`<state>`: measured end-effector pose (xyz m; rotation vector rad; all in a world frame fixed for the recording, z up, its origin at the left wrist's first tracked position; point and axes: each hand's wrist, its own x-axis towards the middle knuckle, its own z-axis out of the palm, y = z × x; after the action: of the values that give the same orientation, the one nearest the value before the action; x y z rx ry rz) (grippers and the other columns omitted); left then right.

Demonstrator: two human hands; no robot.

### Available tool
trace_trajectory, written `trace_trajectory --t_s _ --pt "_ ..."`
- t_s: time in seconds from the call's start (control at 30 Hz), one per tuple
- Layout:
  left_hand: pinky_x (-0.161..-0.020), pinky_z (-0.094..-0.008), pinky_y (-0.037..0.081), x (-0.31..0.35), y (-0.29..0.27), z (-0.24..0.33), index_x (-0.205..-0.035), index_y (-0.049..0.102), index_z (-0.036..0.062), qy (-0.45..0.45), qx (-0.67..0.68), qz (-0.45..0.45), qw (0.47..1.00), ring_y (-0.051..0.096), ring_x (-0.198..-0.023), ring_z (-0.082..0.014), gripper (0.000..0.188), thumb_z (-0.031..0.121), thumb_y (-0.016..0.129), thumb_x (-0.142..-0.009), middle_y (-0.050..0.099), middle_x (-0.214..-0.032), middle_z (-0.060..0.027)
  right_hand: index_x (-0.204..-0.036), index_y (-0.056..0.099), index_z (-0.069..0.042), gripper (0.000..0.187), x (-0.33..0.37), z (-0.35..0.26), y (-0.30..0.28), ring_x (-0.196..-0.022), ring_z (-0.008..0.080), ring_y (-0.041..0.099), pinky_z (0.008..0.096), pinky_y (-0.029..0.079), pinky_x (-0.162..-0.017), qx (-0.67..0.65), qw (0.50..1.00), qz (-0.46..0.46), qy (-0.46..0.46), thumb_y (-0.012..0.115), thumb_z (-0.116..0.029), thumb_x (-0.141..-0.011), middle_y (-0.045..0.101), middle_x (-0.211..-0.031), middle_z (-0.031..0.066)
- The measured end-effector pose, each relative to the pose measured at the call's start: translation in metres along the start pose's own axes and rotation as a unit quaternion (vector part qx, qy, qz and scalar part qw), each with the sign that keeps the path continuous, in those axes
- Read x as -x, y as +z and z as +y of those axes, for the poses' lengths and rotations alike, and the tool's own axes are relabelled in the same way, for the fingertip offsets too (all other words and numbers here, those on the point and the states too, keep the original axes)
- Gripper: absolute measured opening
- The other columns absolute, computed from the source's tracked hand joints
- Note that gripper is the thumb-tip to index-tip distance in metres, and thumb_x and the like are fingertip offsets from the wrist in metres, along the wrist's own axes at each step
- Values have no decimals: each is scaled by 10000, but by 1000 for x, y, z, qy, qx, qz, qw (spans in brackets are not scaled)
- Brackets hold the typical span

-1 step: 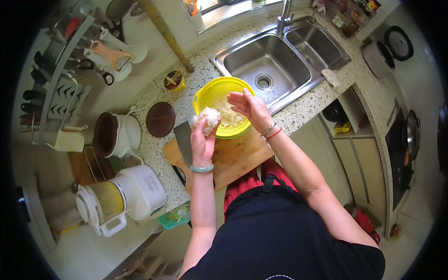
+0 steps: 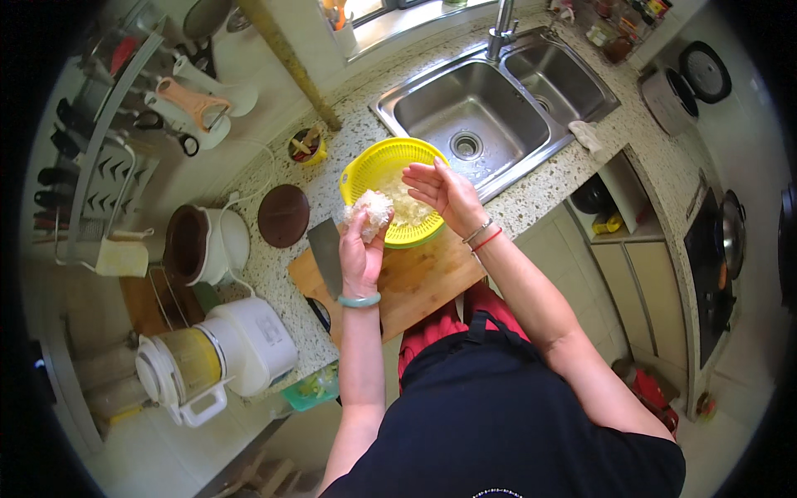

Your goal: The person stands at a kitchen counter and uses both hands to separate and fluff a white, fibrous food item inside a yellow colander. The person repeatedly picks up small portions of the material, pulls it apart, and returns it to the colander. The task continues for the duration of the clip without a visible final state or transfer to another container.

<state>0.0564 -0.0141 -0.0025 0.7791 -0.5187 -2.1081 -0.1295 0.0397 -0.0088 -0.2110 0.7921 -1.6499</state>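
My left hand (image 2: 363, 264) is closed around a pale, frilly clump of food (image 2: 370, 211), held over the near left rim of a yellow colander (image 2: 370, 158). More of the same whitish shreds (image 2: 407, 207) lie inside the colander. Over its right side, my right hand (image 2: 444, 189) is held flat with fingers stretched out and nothing in it. The colander stands at the far edge of a wooden cutting board (image 2: 423, 286), with something green showing beneath its rim. A wide-bladed knife (image 2: 325, 256) lies left of my left hand, its handle partly hidden.
Beyond the colander is a double steel sink (image 2: 465, 108) with a faucet (image 2: 501, 37). To the left are a brown round lid (image 2: 283, 216), a white pot with brown inside (image 2: 203, 242) and a blender (image 2: 191, 365) holding yellow liquid. A cloth (image 2: 587, 137) lies by the sink.
The whole view has shifted very slightly. Both hands and the clump keep their places over the colander.
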Motion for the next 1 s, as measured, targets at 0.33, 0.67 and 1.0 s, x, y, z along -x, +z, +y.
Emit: trace_trajectory --t_s 0.33,0.67,1.0 --pt "-1083 -443 369 -1 99 -46 -1339 397 19 -105 31 -205 973 473 -1239 -262 437 117 497 -926 470 -1351 -148 -1139 563 71 427 78 -72 -6 -1178 339 535 442 417 -1042 -255 959 28 -117 373 -288 -1007 590 -1187 226" --pt "-1070 -429 363 84 240 -211 -1332 394 27 -300 -1 -368 880 468 -1236 -270 450 130 521 -914 452 -1360 -162 -1211 498 66 404 279 -166 -105 -1214 310 508 411 404 -1058 -272 878 122 -374 400 -262 -997 549 -1253 208" --pt "-1083 -426 352 206 323 -379 -1329 409 40 -430 -6 -406 806 429 -1274 -272 430 137 519 -925 431 -1383 -149 -1250 488 42 425 455 -205 -194 -1249 283 476 389 352 -1092 -263 782 217 -522 396 -283 -993 519 -1297 186"
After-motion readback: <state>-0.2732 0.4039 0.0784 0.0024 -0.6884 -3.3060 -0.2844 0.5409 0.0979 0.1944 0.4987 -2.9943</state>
